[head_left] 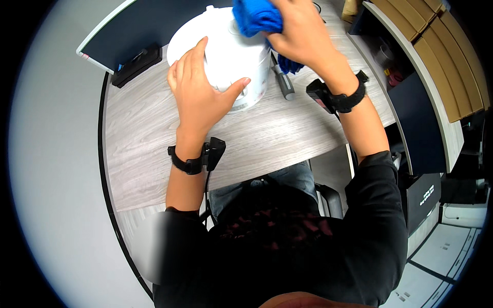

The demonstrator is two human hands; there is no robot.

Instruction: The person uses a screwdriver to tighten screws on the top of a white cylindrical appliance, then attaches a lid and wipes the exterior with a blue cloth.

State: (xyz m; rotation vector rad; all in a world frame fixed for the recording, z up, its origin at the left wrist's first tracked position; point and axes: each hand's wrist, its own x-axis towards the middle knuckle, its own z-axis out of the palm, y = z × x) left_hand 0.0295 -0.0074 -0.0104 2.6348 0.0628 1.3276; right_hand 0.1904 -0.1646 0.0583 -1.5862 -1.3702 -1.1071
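A desk (138, 149) with a pale grey wood-grain top fills the middle of the view, its near edge running just in front of the person's lap. A plain light wall (56, 154) curves along the left, and a dark partition (141, 33) with a white edge stands at the desk's far left; a long black case (136, 66) lies at its foot. Beyond the desk's right side, white cabinets (436, 254) show low in the room.

A dark-sided shelf unit (423, 126) stands at the right. In its compartment sit a clear cup (383, 55) and, just beside it, a small red and yellow item too small to make out. Brown cardboard boxes (446, 64) are stacked on top, their contents hidden.

The white appliance (254, 74), a rounded body, stands at the far middle of the desk — its inside cannot be seen. The left hand (201, 95) lies against its near left side, fingers spread and thumb held wide. The right hand (300, 33) grips a bunched blue cloth (257, 19) at the appliance's upper right, fingers closed around it. A grey-handled tool (285, 87) lies just beside the appliance.
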